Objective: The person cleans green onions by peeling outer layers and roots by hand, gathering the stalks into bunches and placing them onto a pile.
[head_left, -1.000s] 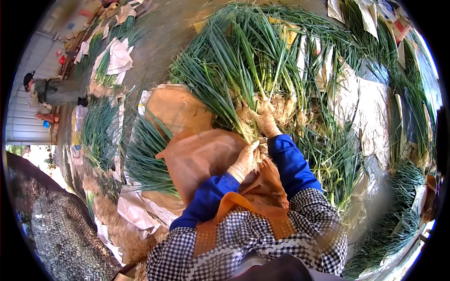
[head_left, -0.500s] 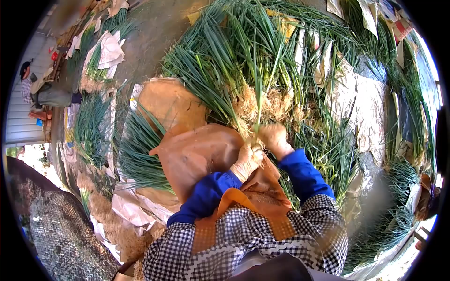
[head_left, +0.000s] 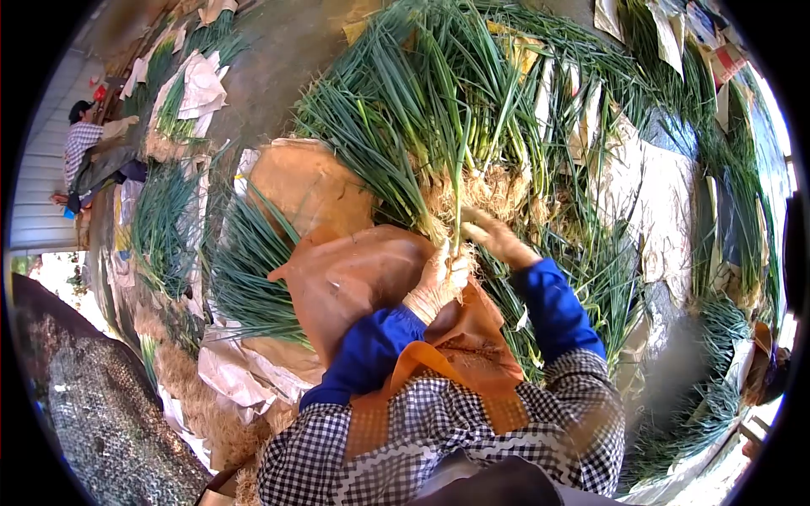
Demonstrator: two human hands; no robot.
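Observation:
My left hand (head_left: 440, 277) is closed round the lower end of a green onion (head_left: 458, 190), above the brown apron (head_left: 359, 270) on my lap. The stalk stands up from the fist, its leaves pointing away from me, and pale roots show below the fingers. Just right of the stalk, my right hand (head_left: 499, 241) has its fingers stretched out and holds nothing that I can see. In front of both hands lies a big heap of green onions (head_left: 380, 110), with tangled straw-coloured roots (head_left: 494, 187) towards me.
Left of the apron are a brown sheet (head_left: 308, 185) and another onion bunch (head_left: 253, 270). Crumpled pale paper (head_left: 650, 202) and more onions lie to the right. A person in a checked top (head_left: 83, 143) is at the far left; part of another shows at the right edge.
My right hand has drawn back slightly from the stalk, and its fingers have opened. My left hand keeps its hold. The person at the far left has leaned further into view.

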